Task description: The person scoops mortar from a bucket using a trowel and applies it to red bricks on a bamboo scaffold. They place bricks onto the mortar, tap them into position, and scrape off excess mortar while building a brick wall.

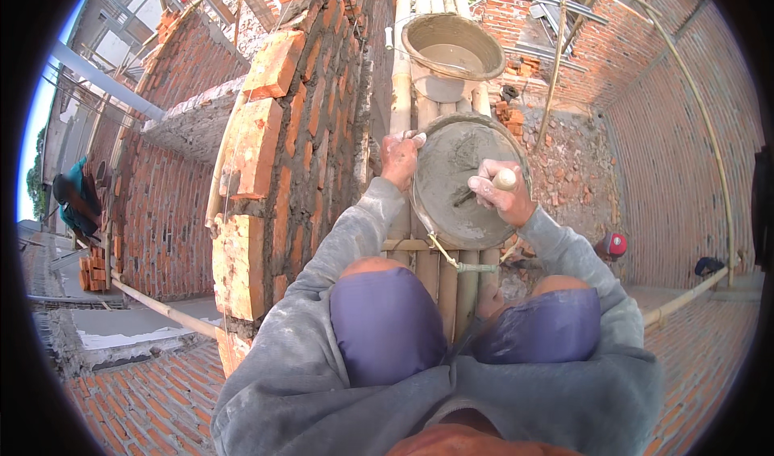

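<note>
A round bucket of wet grey mortar [451,206] rests on the bamboo pole platform [447,303] in front of my knees, its wire handle hanging down at the near side. My left hand [400,158] is closed on the bucket's left rim. My right hand [504,194] grips a pale trowel handle [505,179] over the bucket; the blade is mostly sunk in the mortar. Beyond it sits a second bucket [451,30] with grey mix inside.
A rough brick wall [254,158] with fresh mortar rises close on my left. At far left a person in teal [81,194] works beside stacked bricks [95,269]. Below on the right are a red-capped person [613,245] and rubble ground [580,174]. Bamboo poles [695,93] frame the drop.
</note>
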The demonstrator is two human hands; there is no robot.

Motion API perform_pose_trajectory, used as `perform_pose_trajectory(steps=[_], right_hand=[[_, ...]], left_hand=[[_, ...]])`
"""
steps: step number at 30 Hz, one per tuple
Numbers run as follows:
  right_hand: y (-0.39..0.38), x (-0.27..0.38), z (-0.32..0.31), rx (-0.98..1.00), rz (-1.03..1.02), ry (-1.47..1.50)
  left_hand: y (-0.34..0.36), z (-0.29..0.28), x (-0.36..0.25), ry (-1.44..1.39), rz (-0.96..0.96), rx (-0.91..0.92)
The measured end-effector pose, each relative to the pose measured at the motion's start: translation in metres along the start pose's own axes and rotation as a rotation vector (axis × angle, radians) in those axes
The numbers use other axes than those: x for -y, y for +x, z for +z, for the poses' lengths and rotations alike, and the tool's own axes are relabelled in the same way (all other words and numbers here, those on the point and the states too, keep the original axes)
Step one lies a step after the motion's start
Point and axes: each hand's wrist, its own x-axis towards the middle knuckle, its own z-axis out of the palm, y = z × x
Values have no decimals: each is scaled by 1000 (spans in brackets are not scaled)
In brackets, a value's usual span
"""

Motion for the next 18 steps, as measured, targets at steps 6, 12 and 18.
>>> perform_pose_trajectory(steps=[6,12,18], right_hand=[[-2,43,-21,-304,-193,500],[-3,18,-11,-105,-42,56],[2,52,-28,-235,-301,668]], left_hand=[[-7,-2,-6,-121,8,145],[21,0,-59,1036,176,187],[14,51,-189,1442,360,445]])
